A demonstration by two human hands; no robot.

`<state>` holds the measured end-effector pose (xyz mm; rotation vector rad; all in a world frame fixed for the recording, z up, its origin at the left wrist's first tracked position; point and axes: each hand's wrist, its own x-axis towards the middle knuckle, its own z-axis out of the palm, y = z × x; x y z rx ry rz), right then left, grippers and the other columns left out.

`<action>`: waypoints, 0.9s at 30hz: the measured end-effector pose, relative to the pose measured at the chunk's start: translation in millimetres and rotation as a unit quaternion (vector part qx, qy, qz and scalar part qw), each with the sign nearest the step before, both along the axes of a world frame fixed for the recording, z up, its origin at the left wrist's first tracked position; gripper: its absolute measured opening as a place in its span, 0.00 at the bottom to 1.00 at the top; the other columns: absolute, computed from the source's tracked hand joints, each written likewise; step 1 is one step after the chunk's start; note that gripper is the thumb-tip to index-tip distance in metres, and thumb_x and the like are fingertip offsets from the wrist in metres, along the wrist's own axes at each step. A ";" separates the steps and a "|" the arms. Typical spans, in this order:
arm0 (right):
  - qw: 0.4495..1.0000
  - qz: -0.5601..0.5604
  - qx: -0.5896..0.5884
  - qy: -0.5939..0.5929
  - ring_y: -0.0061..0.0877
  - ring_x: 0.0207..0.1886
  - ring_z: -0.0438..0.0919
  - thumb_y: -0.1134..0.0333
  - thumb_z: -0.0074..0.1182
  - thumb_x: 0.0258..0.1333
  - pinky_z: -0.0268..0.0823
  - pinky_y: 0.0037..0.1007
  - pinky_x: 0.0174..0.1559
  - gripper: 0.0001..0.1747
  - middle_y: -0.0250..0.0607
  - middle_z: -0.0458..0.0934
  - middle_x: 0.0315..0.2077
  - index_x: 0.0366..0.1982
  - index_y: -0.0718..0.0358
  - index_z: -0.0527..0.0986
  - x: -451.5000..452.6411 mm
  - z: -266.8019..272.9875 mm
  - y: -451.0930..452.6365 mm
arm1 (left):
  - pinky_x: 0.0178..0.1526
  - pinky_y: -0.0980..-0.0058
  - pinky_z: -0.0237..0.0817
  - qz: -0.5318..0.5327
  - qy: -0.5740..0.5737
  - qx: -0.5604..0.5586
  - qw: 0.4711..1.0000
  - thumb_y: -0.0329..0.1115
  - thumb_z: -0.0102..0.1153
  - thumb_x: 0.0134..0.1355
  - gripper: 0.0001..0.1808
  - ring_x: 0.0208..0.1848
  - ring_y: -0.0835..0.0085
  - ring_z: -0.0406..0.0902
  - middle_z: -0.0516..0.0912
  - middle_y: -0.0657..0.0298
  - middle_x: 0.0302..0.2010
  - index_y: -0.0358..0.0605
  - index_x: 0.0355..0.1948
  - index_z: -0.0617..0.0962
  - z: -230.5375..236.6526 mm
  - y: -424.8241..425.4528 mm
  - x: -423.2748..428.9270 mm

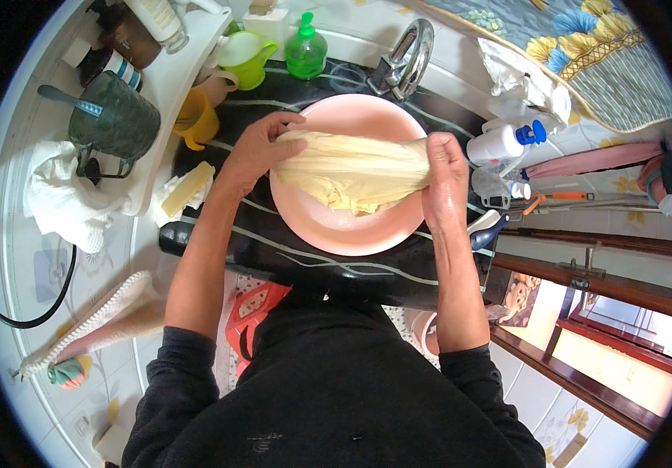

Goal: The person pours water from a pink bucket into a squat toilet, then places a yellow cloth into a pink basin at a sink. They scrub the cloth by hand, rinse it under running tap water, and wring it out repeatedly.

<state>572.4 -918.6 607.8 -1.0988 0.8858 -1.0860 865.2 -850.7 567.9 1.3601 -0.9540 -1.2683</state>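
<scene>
A pale yellow cloth [353, 167] is stretched sideways over a pink plastic basin [348, 237]. My left hand [268, 143] pinches its left end between thumb and fingers. On the other side my right hand [446, 175] is closed around the right end, and its skin looks wet. The cloth's lower edge hangs bunched and crumpled inside the basin. Some wet, shiny surface shows at the basin's bottom below it. Both forearms reach in over the basin's near side, one at each flank.
The basin stands on a black countertop [348, 275] under a chrome faucet [409, 58]. Behind are a green soap dispenser [307, 52] and a green cup [248, 58]. A bar of soap [188, 188] lies left; a white pump bottle [494, 146] and a blue-handled brush [488, 231] are right.
</scene>
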 end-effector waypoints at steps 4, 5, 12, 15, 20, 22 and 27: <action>0.999 -0.032 -0.031 -0.031 0.16 0.39 0.76 0.58 0.54 0.76 0.70 0.25 0.47 0.12 0.27 0.79 0.35 0.41 0.59 0.76 -1.1 9.3 -1.7 | 0.41 0.81 0.66 0.048 -0.023 -0.032 0.998 0.31 0.73 0.61 0.21 0.36 0.83 0.73 0.78 0.73 0.34 0.42 0.55 0.82 18.7 -0.3 7.9; 0.998 -0.039 -0.033 -0.031 0.16 0.39 0.76 0.58 0.54 0.76 0.70 0.25 0.46 0.11 0.27 0.79 0.35 0.41 0.59 0.76 -0.1 9.5 -3.7 | 0.42 0.81 0.66 0.058 -0.023 -0.031 0.998 0.32 0.73 0.61 0.21 0.36 0.83 0.73 0.77 0.74 0.35 0.43 0.55 0.82 20.8 -1.2 7.6; 0.896 -0.064 -0.186 0.398 0.31 0.45 0.80 0.57 0.55 0.72 0.72 0.35 0.50 0.16 0.39 0.81 0.42 0.50 0.63 0.77 23.9 -43.4 -23.4 | 0.48 0.77 0.68 0.192 -0.157 -0.014 0.969 0.38 0.70 0.64 0.21 0.43 0.77 0.75 0.79 0.66 0.41 0.39 0.54 0.81 -21.2 -7.1 -20.5; 0.751 -0.017 -0.247 0.612 0.46 0.57 0.76 0.52 0.56 0.69 0.71 0.47 0.56 0.25 0.52 0.77 0.53 0.59 0.60 0.74 31.4 -81.3 -18.0 | 0.51 0.69 0.73 0.203 0.080 0.069 0.974 0.42 0.66 0.67 0.24 0.44 0.67 0.81 0.83 0.59 0.46 0.37 0.57 0.79 -48.8 17.5 -40.9; 0.785 -0.019 -0.101 0.611 0.57 0.58 0.71 0.43 0.61 0.61 0.69 0.58 0.58 0.42 0.60 0.68 0.59 0.68 0.60 0.64 80.8 -127.4 -4.4 | 0.60 0.47 0.73 0.219 0.351 0.305 0.858 0.60 0.60 0.69 0.44 0.57 0.46 0.77 0.71 0.40 0.63 0.43 0.74 0.60 -73.7 51.0 -76.8; 0.768 -0.029 -0.142 0.624 0.56 0.59 0.71 0.43 0.61 0.61 0.71 0.58 0.56 0.43 0.59 0.68 0.59 0.69 0.59 0.64 107.9 -143.2 2.0 | 0.62 0.41 0.69 0.219 0.360 0.306 0.854 0.67 0.55 0.69 0.50 0.63 0.39 0.71 0.63 0.35 0.68 0.46 0.78 0.51 -81.6 45.6 -85.6; 0.767 0.127 -0.187 0.600 0.55 0.60 0.72 0.51 0.60 0.65 0.72 0.51 0.58 0.38 0.58 0.68 0.63 0.70 0.59 0.63 136.7 -172.7 9.9 | 0.68 0.35 0.58 0.238 0.528 0.225 0.784 0.72 0.43 0.71 0.50 0.74 0.39 0.60 0.57 0.38 0.75 0.52 0.81 0.48 -95.2 32.1 -93.1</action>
